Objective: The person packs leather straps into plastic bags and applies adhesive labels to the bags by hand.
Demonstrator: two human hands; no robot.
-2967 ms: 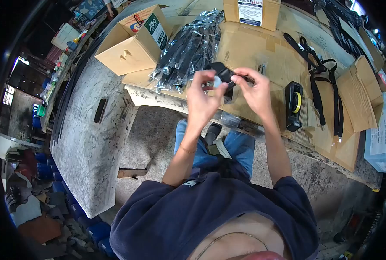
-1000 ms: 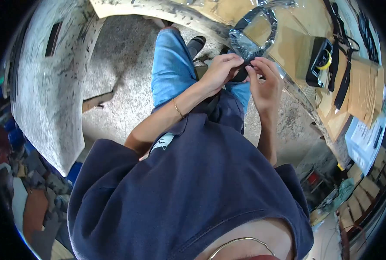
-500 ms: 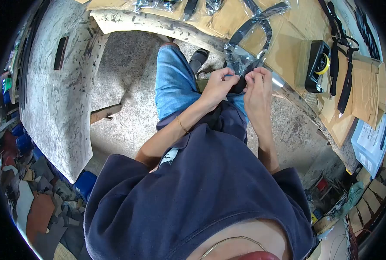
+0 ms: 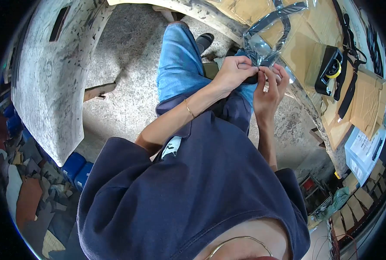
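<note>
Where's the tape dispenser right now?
Head view, upper right: the tape dispenser sits on the cardboard-covered bench, between the clear bag and the black straps.

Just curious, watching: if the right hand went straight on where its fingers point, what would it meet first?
Probably the clear plastic bag the right hand pinches, beside the left hand; depth is unclear.

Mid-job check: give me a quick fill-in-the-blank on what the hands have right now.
1. The left hand and right hand pinch a clear bag holding a ____ strap.
2. The tape dispenser on the table carries a ____ roll.
3. The bracelet sits on the ____ wrist.
Missing words: black; yellow; left.
</note>
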